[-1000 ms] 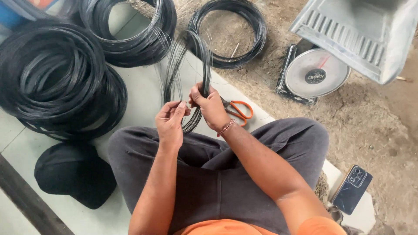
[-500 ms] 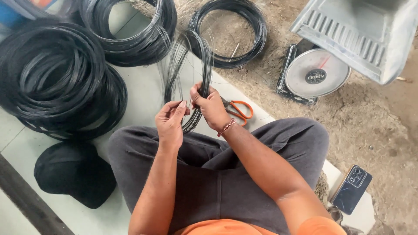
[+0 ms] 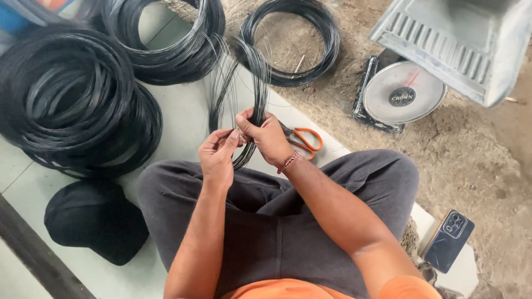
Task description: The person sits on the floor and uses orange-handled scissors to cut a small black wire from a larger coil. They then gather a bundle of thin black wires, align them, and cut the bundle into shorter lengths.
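Observation:
A small coil of thin black wire (image 3: 252, 83) stands on edge in front of my knees, its loops fanned out at the top. My right hand (image 3: 267, 134) grips the bundle of strands at the coil's lower right side. My left hand (image 3: 217, 154) pinches a few strands just beside it, fingertips nearly touching the right thumb. I sit with grey trousers (image 3: 277, 216) on a pale tiled ledge (image 3: 183, 119).
Large black wire coils (image 3: 72, 105) lie at left, another coil (image 3: 166, 39) behind, and one coil (image 3: 291, 41) on the dirt. Orange-handled scissors (image 3: 305, 139) lie by my right wrist. A black cap (image 3: 94, 221), a dial scale (image 3: 402, 91) and a phone (image 3: 449, 241) surround me.
Hands stay in the same place on the coil; the fingers shift slightly along the strands and the fanned loops sway a little.

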